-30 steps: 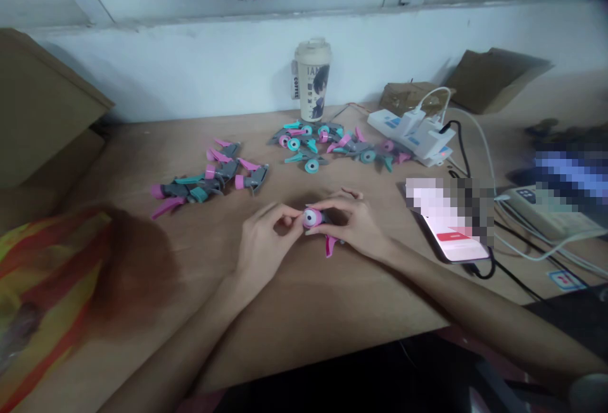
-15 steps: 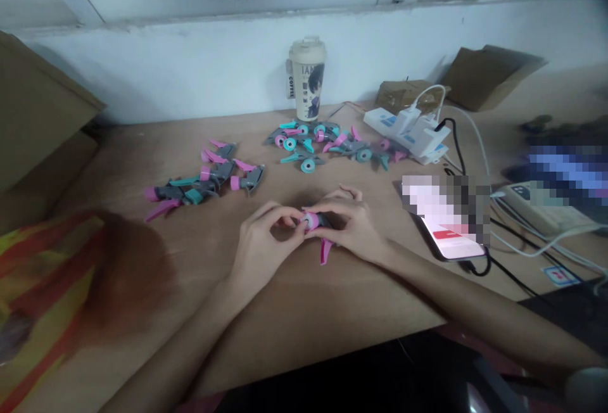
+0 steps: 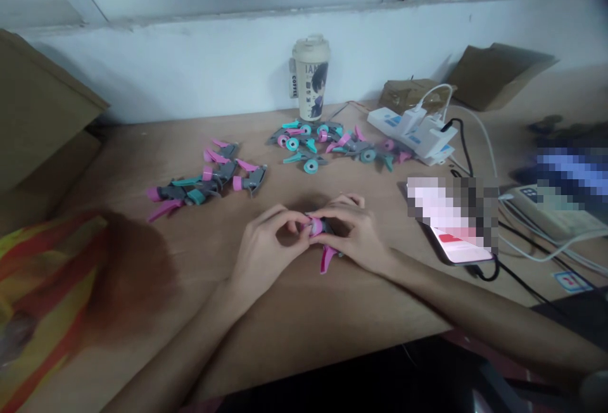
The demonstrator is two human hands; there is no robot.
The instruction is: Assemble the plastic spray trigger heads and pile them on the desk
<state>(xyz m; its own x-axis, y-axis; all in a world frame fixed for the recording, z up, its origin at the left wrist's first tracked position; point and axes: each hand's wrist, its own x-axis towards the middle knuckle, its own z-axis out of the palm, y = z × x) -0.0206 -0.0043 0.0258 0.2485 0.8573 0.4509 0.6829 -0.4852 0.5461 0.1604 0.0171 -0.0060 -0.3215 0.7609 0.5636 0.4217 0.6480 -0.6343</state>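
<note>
Both my hands meet over the middle of the wooden table (image 3: 304, 311). My right hand (image 3: 354, 235) grips a small grey trigger sprayer head (image 3: 323, 235) with a pink trigger hanging below it. My left hand (image 3: 266, 245) pinches the pink cap at its front end. A group of like sprayer heads with pink and teal parts (image 3: 209, 178) lies to the left. Another pile of sprayer heads (image 3: 327, 144) lies farther back, in front of a cup.
A cream cup (image 3: 310, 78) stands at the wall. A white power strip (image 3: 418, 131) with cables and a phone (image 3: 456, 229) lie on the right. Cardboard boxes (image 3: 42, 109) rise at the left; a red-yellow cloth (image 3: 42, 286) covers the near left.
My left fingers have closed in over the pink cap, which faced the camera before and is now mostly covered. The sprayer head stays in the same spot.
</note>
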